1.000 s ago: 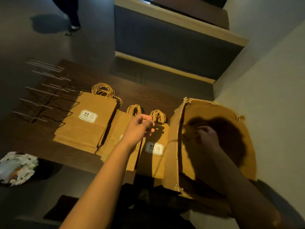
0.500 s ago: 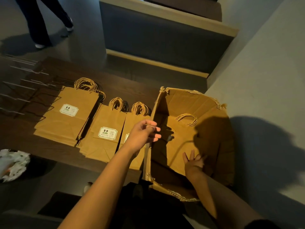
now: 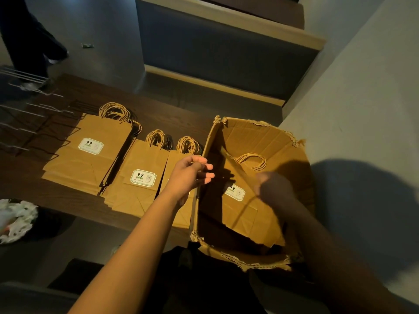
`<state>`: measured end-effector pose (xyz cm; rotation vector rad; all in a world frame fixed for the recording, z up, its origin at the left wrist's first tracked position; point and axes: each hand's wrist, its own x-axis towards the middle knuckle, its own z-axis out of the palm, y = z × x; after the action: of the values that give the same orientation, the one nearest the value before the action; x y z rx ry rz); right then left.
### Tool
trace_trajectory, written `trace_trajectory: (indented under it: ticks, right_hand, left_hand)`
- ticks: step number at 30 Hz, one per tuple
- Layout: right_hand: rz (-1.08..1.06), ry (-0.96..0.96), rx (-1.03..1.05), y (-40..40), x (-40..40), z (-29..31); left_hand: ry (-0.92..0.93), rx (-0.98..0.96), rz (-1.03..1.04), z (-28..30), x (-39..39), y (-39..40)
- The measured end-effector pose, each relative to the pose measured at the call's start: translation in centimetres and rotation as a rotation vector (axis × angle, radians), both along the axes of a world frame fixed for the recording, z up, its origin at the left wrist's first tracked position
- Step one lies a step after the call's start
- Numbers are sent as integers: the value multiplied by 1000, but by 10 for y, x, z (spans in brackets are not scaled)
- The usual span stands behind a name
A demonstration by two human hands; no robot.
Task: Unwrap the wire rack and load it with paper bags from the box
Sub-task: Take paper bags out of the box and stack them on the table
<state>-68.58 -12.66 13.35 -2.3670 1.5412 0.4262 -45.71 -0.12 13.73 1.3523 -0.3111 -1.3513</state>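
Note:
An open, torn cardboard box (image 3: 260,137) stands at the right end of a dark wooden table (image 3: 68,200). My left hand (image 3: 192,175) grips the rim of its left wall. My right hand (image 3: 272,189), blurred and in shadow, is inside the box and holds a brown paper bag (image 3: 240,214) with a white label, tilted up off the bottom. Three stacks of the same bags lie flat on the table: a large one (image 3: 90,155), a middle one (image 3: 136,184) and a third (image 3: 174,159) partly under my left arm. The wire rack (image 3: 27,114) lies at the table's far left.
Crumpled white wrapping (image 3: 15,218) sits in a dark bin at lower left. Another person's legs (image 3: 29,41) stand beyond the rack. Dark steps with pale edges (image 3: 215,87) rise behind the table. A pale wall (image 3: 362,98) runs close along the box's right side.
My right hand rose from flat on the box bottom and took hold of the bag, which now tilts up with its label showing. My left hand stayed at the box wall.

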Motion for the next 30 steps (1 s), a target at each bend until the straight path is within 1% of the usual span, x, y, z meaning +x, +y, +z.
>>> trace_trajectory:
  ticks: [3, 5, 7, 9, 11, 12, 13, 16, 18, 19, 20, 22, 23, 24, 25, 28, 29, 30]
  right_hand:
    - [-31, -314, -37, -13, -6, 66]
    - [19, -438, -32, -16, -11, 101]
    - [14, -610, -22, -12, -14, 126]
    - [-33, -829, 10, -2, -12, 140]
    - [-114, -1029, 99, 2, -12, 133]
    - [-156, -1082, 129, 1, -11, 124]
    - [-183, -1099, 148, -1, -8, 114]
    - [-225, -1025, 178, 4, 11, 76]
    - [-293, -1042, 205, 10, 20, 45]
    - [-333, -1055, 243, 11, 24, 26]
    - [-379, -1041, 303, 11, 28, 10]
    - [-520, -942, 470, 8, 37, -19]
    - [-576, -887, 566, 7, 40, -31]
    - [-615, -839, 635, 6, 41, -44]
    - [-664, -815, 648, 6, 40, -54]
    - [-870, -768, 513, 2, 13, -96]
    - [-914, -727, 480, 1, 2, -109]
    - [-932, -642, 464, 2, -7, -123]
  left_hand:
    - [22, 2, 27, 2, 0, 3]
    - [26, -3, 31, 5, -2, 3]
    - [36, -18, 14, 12, -6, 4]
    - [73, -38, -38, 21, -10, 6]
    - [170, -67, -85, 27, -9, 9]
    - [227, -90, -90, 29, -7, 11]
    - [269, -105, -93, 31, -4, 14]
    - [339, -146, -95, 35, 6, 22]
    - [338, -195, -115, 35, 14, 28]
    - [306, -192, -126, 37, 17, 31]
    - [235, -158, -128, 38, 20, 32]
    - [41, -71, -134, 34, 26, 33]
    - [-28, -21, -110, 31, 27, 33]
    - [-53, 22, -68, 29, 29, 34]
    - [-56, 47, -32, 27, 31, 36]
    - [-51, 71, 10, 18, 37, 43]
    - [-53, 71, 8, 15, 38, 44]
    - [-53, 74, 8, 13, 39, 47]
